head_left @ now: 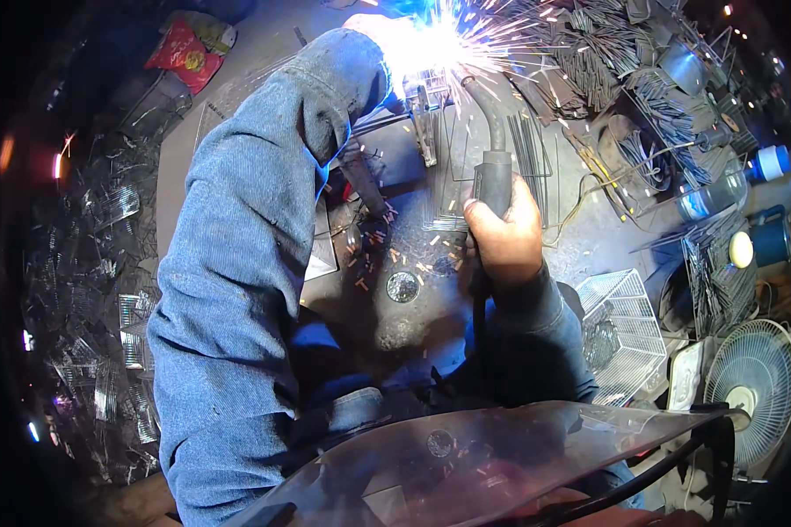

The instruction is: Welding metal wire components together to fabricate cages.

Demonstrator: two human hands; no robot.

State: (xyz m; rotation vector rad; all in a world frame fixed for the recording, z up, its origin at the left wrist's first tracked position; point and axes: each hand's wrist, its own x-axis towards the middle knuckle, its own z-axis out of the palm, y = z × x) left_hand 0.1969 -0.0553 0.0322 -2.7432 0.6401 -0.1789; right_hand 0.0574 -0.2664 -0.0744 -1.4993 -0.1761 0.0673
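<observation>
Fingers around torch, labelled bottle rightward

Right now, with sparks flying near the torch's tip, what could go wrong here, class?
The left hand is close beside the glare and could get burned. The right hand grips the torch bare, so stray sparks might sting it. Sparks also spray rightward, and any reaching the bottle could scorch it.
</observation>
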